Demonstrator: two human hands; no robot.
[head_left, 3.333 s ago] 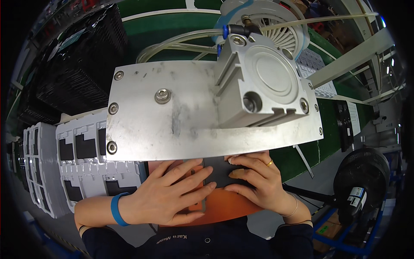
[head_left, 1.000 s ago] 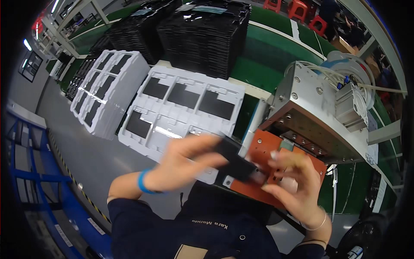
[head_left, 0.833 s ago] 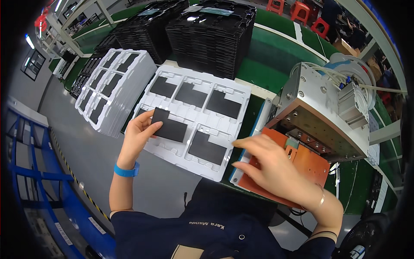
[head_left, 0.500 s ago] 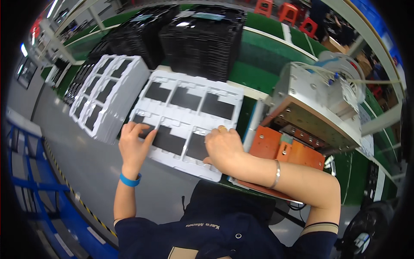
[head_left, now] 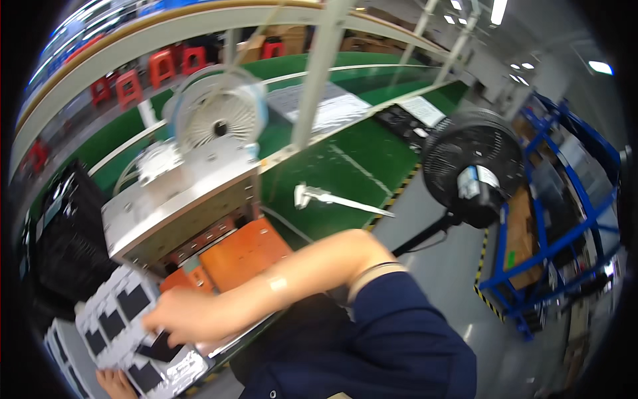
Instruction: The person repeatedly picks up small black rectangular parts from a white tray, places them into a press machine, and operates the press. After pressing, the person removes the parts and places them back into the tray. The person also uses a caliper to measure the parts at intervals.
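The white moulded tray point(head_left: 105, 300) lies at lower left, with flat black sheets point(head_left: 111, 324) set in its pockets. My right hand point(head_left: 193, 317) reaches over the tray, smeared by motion. Its fingers and thumb close on one black sheet point(head_left: 159, 348), which sits askew over a near pocket. At the tray's near edge, my left hand point(head_left: 115, 384) shows only in part, cut off low in the picture. Its fingers lie stretched against the tray beside another pocket, with nothing seen in them.
A metal press point(head_left: 186, 193) with an orange plate point(head_left: 244, 253) stands beyond my right forearm. On the green bench lie a caliper point(head_left: 332, 198) and papers. A black fan point(head_left: 473, 169) stands right; stacked black trays point(head_left: 73, 233) stand left. A blue rack point(head_left: 551, 233) is far right.
The view has swung right, bringing the fan and caliper in. The black sheet under my right hand now sits askew at its pocket. My left hand has moved near the picture's lower edge.
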